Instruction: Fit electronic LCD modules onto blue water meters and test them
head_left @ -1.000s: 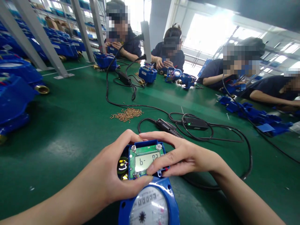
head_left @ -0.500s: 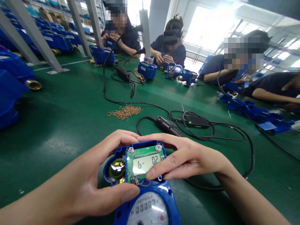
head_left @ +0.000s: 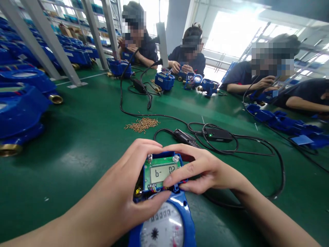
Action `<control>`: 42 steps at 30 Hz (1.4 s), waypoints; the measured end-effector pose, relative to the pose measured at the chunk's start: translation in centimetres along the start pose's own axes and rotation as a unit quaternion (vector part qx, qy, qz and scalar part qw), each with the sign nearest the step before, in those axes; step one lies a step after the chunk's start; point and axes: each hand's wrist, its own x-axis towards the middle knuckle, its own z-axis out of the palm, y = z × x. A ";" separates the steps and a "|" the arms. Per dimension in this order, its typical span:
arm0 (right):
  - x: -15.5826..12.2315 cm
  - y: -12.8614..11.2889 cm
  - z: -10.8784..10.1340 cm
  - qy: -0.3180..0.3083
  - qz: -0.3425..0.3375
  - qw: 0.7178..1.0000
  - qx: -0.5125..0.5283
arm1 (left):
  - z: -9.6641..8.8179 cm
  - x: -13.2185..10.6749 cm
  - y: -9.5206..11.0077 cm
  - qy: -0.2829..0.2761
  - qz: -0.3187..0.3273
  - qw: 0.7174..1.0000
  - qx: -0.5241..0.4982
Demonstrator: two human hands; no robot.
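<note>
A blue water meter [head_left: 164,223] with a round dial lies on the green table [head_left: 84,144] right in front of me. In its open housing sits a green circuit board [head_left: 159,172] whose display reads "b- 02". My left hand [head_left: 128,192] wraps the housing from the left, fingers over the far edge and thumb across the near edge of the board. My right hand [head_left: 203,169] grips it from the right, thumb pressed on the board's lower right corner, fingers curled over the top.
A heap of small brass screws [head_left: 142,124] lies beyond the meter. A black electric screwdriver [head_left: 186,138], its adapter [head_left: 218,134] and looping cables lie to the right. Blue meters [head_left: 20,113] stand at the left. Several people work at the far side.
The board has settled deeper into the housing, and my left hand has closed over the round battery cell seen at its left before. The camera view shifted slightly.
</note>
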 end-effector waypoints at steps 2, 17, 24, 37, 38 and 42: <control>-0.3 0.5 0.4 0.027 -0.014 0.999 0.021 | -0.2 -0.1 0.1 0.003 -0.004 1.000 0.000; -1.2 1.3 2.5 0.127 0.001 0.992 0.024 | -4.2 -0.6 -2.3 -0.206 -0.148 0.947 -0.197; -1.1 1.4 2.9 0.152 -0.006 0.988 0.015 | -3.6 1.6 -1.0 -0.224 -0.199 0.893 -0.335; -1.0 1.8 2.4 0.110 -0.023 0.994 0.005 | -2.5 1.0 -1.5 -0.183 -0.104 0.941 -0.266; -0.9 1.9 2.5 0.110 -0.025 0.994 0.005 | -2.5 1.0 -1.6 -0.176 -0.113 0.943 -0.258; -0.6 1.7 2.9 0.133 -0.025 0.991 -0.004 | -2.8 1.2 -1.7 -0.184 -0.144 0.940 -0.249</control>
